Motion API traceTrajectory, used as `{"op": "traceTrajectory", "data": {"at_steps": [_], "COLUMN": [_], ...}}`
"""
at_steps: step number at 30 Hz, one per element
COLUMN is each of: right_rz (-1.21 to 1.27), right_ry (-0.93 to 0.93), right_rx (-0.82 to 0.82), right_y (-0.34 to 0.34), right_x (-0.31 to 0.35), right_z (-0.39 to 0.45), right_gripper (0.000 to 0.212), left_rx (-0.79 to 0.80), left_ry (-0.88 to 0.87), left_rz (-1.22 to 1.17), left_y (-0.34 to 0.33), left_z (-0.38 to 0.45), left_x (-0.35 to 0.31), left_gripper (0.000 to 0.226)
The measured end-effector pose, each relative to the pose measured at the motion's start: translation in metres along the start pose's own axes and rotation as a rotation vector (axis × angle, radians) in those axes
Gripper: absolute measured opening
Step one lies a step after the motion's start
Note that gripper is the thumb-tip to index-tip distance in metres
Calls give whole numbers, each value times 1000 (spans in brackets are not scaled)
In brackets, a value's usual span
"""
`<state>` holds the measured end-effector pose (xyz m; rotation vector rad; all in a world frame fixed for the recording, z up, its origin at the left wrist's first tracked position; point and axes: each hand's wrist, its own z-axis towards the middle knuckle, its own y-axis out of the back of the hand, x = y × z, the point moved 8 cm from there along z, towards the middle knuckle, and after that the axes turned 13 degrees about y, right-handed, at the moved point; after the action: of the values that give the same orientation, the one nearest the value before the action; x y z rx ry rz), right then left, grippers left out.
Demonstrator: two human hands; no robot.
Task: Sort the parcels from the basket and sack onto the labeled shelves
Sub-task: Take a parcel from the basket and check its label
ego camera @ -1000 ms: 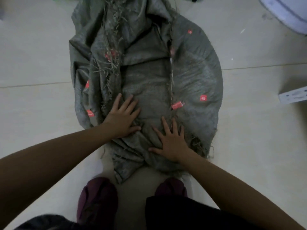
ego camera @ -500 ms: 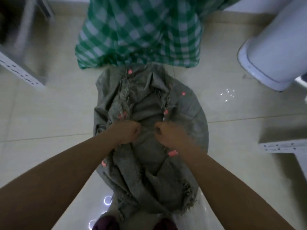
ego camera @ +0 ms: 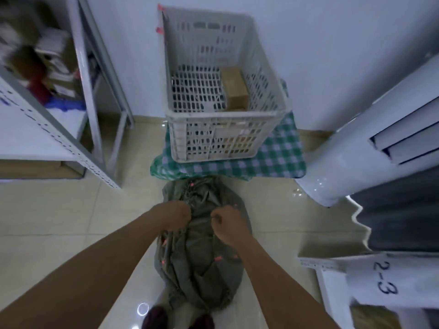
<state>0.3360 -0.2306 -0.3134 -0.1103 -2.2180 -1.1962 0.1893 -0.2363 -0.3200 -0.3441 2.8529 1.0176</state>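
1. Pale glossy floor tiles (ego camera: 59,210) throw back ceiling glare; a white wall (ego camera: 320,55) closes the far side.
2. Both fists are bunched into the grey sack (ego camera: 197,262) on the near floor: left hand (ego camera: 174,218) and right hand (ego camera: 228,227) each grip its fabric.
3. Far centre, a white basket (ego camera: 223,129) sits on green checked cloth (ego camera: 273,160), one brown parcel (ego camera: 235,90) inside.
4. Metal shelves (ego camera: 47,129) stand left; a shelf labelled 2-3 (ego camera: 384,279) stands right.
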Motion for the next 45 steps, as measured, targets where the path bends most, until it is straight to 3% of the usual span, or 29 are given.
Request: {"op": "traceTrajectory", "data": {"at_steps": [8,11,14,18,27,36,40,45], "right_rz": [121,153,230,284,349,453,213,-92], "right_ry": [4,33,-4,-163,-357,-524,-582,-628], "right_rx": [-243,-388,-556,-649,-602,-556,-364,-233], "right_y": [186,237,273,296,280,259,253,249], "right_x": [105,133,145,143,127,37,-3,-45], "right_z": [-13,17,56,103,165,275,330,377], "right_gripper": [23,20,20,21,26,12,60,79], "left_rx": [-243,-341,-346,-307,-49,-33,-57,-32], "left_ry": [-16,-83,-88,-109,-175,-172,-169,-190], "left_rz": [-119,-295,-670,-680,-539,-388,-397,-278], "left_y": [182,249,303,357,407,437,451,454], "left_z": [-102,-100,-71,-29,36,110,152,204], "left_x": [-32,-36,-18,5,7,-6,-10,-18], "left_gripper": [26,23,20,19,28,23,25,26]}}
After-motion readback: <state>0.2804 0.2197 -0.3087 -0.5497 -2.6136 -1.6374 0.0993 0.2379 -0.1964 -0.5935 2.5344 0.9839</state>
